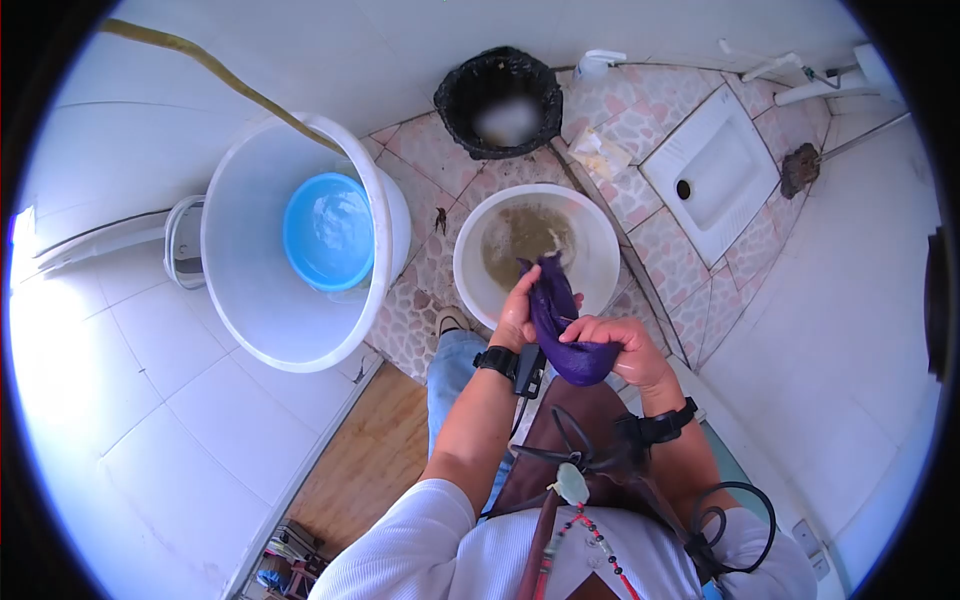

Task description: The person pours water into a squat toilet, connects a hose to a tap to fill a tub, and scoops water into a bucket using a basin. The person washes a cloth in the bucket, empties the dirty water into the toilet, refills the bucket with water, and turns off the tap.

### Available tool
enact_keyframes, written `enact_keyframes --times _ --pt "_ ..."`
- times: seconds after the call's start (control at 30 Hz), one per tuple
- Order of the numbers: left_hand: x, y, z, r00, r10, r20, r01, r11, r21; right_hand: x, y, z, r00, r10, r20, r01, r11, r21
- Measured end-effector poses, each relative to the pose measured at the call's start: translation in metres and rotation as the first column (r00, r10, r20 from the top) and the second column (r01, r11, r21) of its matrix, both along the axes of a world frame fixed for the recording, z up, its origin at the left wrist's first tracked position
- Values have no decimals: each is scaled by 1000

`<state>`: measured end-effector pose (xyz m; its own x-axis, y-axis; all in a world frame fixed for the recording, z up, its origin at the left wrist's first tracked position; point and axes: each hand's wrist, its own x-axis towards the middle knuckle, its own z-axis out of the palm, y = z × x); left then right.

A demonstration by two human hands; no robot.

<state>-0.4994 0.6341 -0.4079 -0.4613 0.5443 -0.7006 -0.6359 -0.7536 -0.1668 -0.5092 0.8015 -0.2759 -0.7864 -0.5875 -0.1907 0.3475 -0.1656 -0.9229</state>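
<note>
A wet-looking purple cloth (585,362) is bunched and folded between my two hands, over the near rim of a white basin (468,238). Murky brownish water (510,240) lies in the basin. My left hand (519,308) is closed round the upper part of the cloth, whose end hangs over the water. Lower and to the right, my right hand (622,345) grips the folded loop with its fingers over the top. Some of the fingers are hidden behind the cloth.
Left stands a big white tub (235,270) with a blue basin (300,240) inside and a hose (220,75) running in. A black-lined bin (455,95) is behind the white basin. A squat toilet (725,165) and a mop (800,170) are at right.
</note>
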Motion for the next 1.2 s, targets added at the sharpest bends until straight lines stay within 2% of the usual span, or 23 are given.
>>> enact_keyframes --times 0.03,0.07,0.1,0.13,0.17,0.23,0.3,0.37,0.43,0.47,0.53,0.57,0.63,0.77,0.87,0.93,0.97,1.0,1.03,1.07,1.1,1.17,1.2 --pt "0 4 7 998 -9 -64 3 996 -89 3 4 0 994 -27 104 38 993 -108" --pt "3 3 8 998 -22 -61 19 999 -47 5 11 0 995 -22 96 34 993 -116" --pt "5 4 11 997 -21 -69 17 998 -57 4 19 -1 972 -111 207 157 962 -224" --pt "6 6 17 998 -44 43 50 983 -175 1 27 -3 929 -178 324 283 906 -315" --pt "8 10 23 987 -47 155 90 954 -286 -5 39 -7 934 -169 314 273 905 -326" --pt "8 14 55 986 31 163 3 979 -203 -23 64 -21 771 -306 558 555 753 -354" --pt "14 22 79 996 85 32 -73 962 -263 -43 73 -57 794 -271 545 506 791 -343" --pt "17 35 101 992 127 21 -115 946 -305 -50 74 -82 802 -234 549 462 826 -323" --pt "24 42 102 913 350 -211 -313 931 190 -49 55 -99 783 -136 606 285 946 -155" --pt "25 49 108 910 356 -212 -321 930 181 -42 44 -108 783 -124 609 277 947 -163" --pt "12 64 148 887 449 -105 -459 882 -103 -31 22 -119 748 -94 657 343 903 -260" --pt "11 65 151 882 459 -108 -469 876 -114 -29 18 -117 747 -78 660 332 904 -269" --pt "16 63 153 860 486 -155 -499 865 -56 -22 9 -100 590 122 798 412 805 -428" --pt "33 52 140 876 473 -97 -481 872 -86 -22 -6 -93 607 238 758 468 663 -584" --pt "47 33 126 901 432 -37 -434 895 -106 -38 -16 -76 683 146 716 423 719 -551" --pt "53 20 118 969 229 -90 -244 942 -229 -46 -23 -87 650 -55 758 256 955 -151" --pt "54 15 114 967 243 -79 -255 942 -219 -49 -24 -88 644 -56 763 245 960 -137" --pt "49 9 112 983 -31 -184 -52 902 -428 -54 -29 -79 696 -55 716 113 993 -34" --pt "40 3 119 922 -318 -222 112 766 -633 -56 -35 -75 746 -38 665 -15 997 74" --pt "32 -1 127 902 -398 -170 167 682 -712 -55 -42 -73 747 -82 660 -1 992 125" --pt "31 -5 123 905 -388 -175 157 687 -710 -54 -48 -75 750 -78 657 -11 991 130" --pt "29 -9 114 705 -709 2 159 155 -975 -53 -60 -80 820 -115 561 -67 954 293" --pt "27 -11 115 615 -778 125 169 -24 -985 -53 -64 -86 821 -110 560 -75 952 296"
